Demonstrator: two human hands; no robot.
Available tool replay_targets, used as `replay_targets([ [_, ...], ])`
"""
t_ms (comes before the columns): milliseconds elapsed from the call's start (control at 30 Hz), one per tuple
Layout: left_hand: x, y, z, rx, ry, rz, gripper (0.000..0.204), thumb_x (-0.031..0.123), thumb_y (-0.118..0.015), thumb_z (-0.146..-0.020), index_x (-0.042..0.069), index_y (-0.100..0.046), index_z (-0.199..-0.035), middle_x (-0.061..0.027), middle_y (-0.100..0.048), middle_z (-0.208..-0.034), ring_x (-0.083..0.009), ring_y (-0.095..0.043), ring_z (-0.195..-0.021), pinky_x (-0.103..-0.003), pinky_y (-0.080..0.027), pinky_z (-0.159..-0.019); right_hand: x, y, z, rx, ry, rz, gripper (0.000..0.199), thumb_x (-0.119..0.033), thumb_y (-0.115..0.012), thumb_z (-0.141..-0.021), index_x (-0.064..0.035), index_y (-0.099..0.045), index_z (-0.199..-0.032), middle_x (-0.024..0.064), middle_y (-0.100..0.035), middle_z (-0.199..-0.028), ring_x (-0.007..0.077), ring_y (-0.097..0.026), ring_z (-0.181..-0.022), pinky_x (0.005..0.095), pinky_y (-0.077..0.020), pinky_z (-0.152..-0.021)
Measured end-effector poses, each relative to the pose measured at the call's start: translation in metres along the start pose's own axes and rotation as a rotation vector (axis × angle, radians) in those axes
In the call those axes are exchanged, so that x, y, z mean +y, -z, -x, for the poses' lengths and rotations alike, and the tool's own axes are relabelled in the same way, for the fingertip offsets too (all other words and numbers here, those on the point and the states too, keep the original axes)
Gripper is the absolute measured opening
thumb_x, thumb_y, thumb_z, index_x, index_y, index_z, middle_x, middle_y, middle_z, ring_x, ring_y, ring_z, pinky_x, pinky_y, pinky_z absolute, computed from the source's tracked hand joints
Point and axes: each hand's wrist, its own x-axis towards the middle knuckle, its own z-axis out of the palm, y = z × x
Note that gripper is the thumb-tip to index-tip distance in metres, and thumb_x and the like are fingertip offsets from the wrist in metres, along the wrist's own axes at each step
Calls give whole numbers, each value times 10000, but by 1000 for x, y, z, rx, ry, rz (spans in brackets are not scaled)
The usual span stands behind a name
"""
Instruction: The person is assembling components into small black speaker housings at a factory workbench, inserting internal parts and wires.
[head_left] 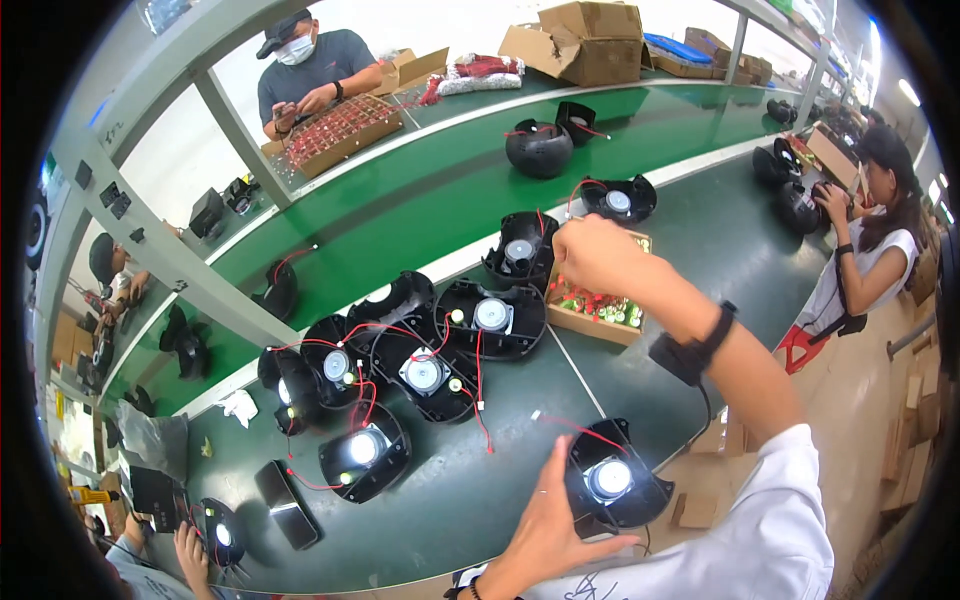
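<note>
My left hand [548,525] is at the near edge of the bench, thumb and fingers spread wide along the left side of a black speaker housing [640,490]. That housing holds a round silver speaker, and a red wire with a white plug trails from it. Farther off, my right hand [595,250] is closed above a shallow cardboard box [590,322] of small round parts with red wires. Its fingertips are hidden, so what they pinch cannot be made out. Just beyond it lies another speaker housing [632,210] with a red wire.
Several speaker housings [425,372] with red wires crowd the bench left of centre. A black phone-like slab [288,505] lies near the front edge. Beyond runs a green conveyor belt [400,215] carrying black shells. A grey metal post [200,240] stands left. Co-workers sit around.
</note>
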Motion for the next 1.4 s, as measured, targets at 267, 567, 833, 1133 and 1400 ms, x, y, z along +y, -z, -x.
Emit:
replay_targets([
  [267, -24, 9, 27, -5, 70, 408, 1353, 307, -980, -702, -45, -70, -1640, -355, -276, -1635, -465, -387, -1498, -518, -333, -1236, -5, 6, -21, -151, -65, -44, 292, -151, -770, -789, -18, -684, -1034, 258, -742, -1031, 395, -735, -993, 478, -577, -836],
  [567, -11, -22, 18, 350, -111, -106, 1184, 258, -954, -775, -67, -165, -1596, -349, -313, -1591, -440, -503, -1397, -530, -409, -1176, 3, 64, 35, 438, 22, -582, 100, -26, -551, -1014, -4, -642, -1052, 156, -693, -899, 274, -670, -814, 377, -531, -776],
  [833, -21, -15, 19, 231, 43, 138, 1050, 176, -920, -783, -27, -269, -1582, -308, -460, -1461, -433, -531, -1334, -468, -459, -1124, 12, 34, 57, 714, 264, -603, 273, 20, -719, -921, -48, -730, -1185, 69, -706, -1012, 104, -660, -914, 304, -552, -809],
  [1133, -35, 6, 14, 349, -10, 113, 971, 64, -876, -754, -16, -298, -1530, -239, -451, -1478, -336, -512, -1378, -443, -401, -1184, -54, 28, 169, 475, 47, -1358, 265, 21, -740, -956, 46, -656, -1206, 125, -723, -1059, 187, -731, -1004, 317, -586, -888],
  [1400, -44, 2, 1, 330, -105, 151, 1031, -5, -849, -747, 3, -209, -1554, -258, -393, -1561, -342, -503, -1411, -457, -426, -1183, -108, -68, 243, 432, 115, -1358, 320, 98, -802, -862, 35, -720, -1165, 212, -772, -1127, 244, -785, -971, 318, -644, -849],
])
